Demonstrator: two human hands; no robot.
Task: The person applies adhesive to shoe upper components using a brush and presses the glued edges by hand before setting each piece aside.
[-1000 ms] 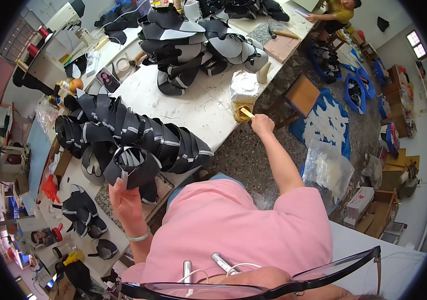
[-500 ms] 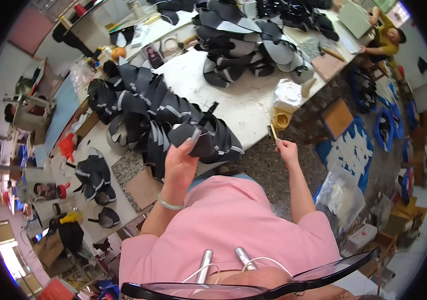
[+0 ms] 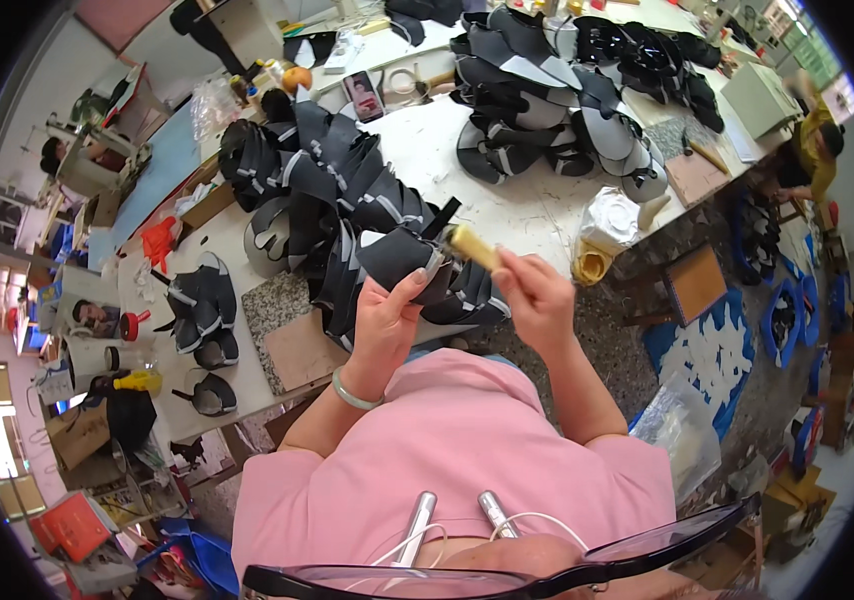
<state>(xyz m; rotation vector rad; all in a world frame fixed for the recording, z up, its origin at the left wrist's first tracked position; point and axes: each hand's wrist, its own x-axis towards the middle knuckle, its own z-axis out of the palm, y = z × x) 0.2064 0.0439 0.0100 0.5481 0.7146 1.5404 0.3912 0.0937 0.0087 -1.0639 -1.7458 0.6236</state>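
My left hand, with a pale bangle at its wrist, is closed on a dark grey shoe upper with a light edge strip. My right hand grips a flat brush with a pale yellow handle. The brush's head is at the upper's right edge; whether it touches cannot be made out. Just beyond, a row of stacked dark uppers leans across the white table. To the right, at the table's edge, stands a yellow-rimmed glue pot beside a foil-wrapped lump.
Another heap of black and grey uppers covers the far table. A phone leans behind the near pile. More uppers lie at left by a stone slab. A wooden stool is at right; a person in yellow sits beyond.
My right hand has swung left and up from beside the glue pot, bringing the brush to the upper. My left hand still holds the upper, now slightly farther right; the whole view has shifted.
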